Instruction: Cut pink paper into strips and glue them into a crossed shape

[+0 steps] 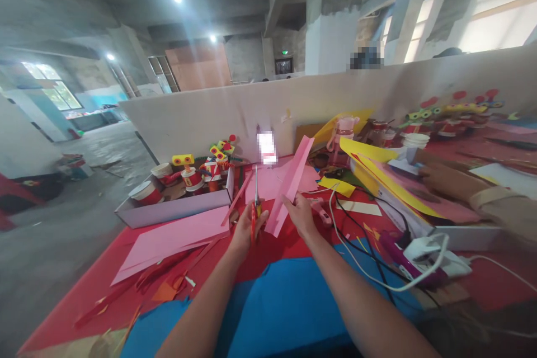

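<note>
My left hand (245, 230) is closed around the red handles of a pair of scissors (257, 193), whose blades point away from me. Beside it, my right hand (300, 215) grips the near part of a folded strip of pink paper (291, 184) held at a slant. The scissors and the strip are apart. Behind them lie pink paper sheets (262, 182) on the red table covering. A pink hot glue gun (320, 212) rests just right of my right hand, partly hidden.
At left stands a box (180, 215) with paper-cup figures, near pink sheets (168, 246). At right, another person's arm (448, 179) reaches over a box of coloured paper (377, 173). Cables (356, 263) and a power strip (436, 254) lie nearby. A white partition (201, 112) bounds the back.
</note>
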`<state>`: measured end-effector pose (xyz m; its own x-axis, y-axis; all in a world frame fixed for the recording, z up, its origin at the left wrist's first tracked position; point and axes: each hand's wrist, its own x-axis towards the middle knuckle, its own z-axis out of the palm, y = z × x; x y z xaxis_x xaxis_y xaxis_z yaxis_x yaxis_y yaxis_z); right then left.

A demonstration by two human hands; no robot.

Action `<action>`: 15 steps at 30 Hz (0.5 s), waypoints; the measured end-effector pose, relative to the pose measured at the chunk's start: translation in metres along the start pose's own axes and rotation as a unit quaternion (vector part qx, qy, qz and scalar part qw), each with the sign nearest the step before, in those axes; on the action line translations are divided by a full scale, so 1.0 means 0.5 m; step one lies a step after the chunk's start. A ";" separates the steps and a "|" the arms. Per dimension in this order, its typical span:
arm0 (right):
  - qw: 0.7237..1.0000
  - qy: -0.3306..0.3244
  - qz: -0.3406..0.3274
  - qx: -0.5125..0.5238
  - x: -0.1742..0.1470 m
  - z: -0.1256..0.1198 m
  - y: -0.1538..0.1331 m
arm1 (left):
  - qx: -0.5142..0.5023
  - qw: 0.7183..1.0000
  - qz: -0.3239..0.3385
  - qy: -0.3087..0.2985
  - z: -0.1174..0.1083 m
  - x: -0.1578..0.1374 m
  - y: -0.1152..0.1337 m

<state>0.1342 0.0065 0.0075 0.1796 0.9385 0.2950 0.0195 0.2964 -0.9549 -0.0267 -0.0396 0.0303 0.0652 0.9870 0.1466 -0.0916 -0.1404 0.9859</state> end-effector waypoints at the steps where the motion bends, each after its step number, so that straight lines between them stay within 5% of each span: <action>1: 1.000 -0.001 0.001 -0.007 -0.003 0.002 -0.001 | 0.009 1.000 0.003 -0.003 0.005 -0.002 -0.004; 7: 0.997 -0.006 0.038 0.061 -0.012 0.011 -0.004 | 0.036 0.999 -0.006 0.006 0.010 -0.006 -0.012; 12: 0.958 -0.171 0.150 0.173 -0.031 0.026 -0.008 | 0.005 0.998 0.018 0.062 0.002 0.003 -0.015; 15: 0.943 -0.207 0.179 0.190 -0.039 0.026 -0.010 | -0.035 0.997 0.013 0.064 -0.006 0.007 -0.018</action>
<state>0.1180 -0.0110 0.0068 -0.2940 0.9556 0.0192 -0.3370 -0.0849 -0.9377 -0.0288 -0.0347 0.0215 -0.0657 0.9854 0.1568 -0.1617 -0.1656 0.9728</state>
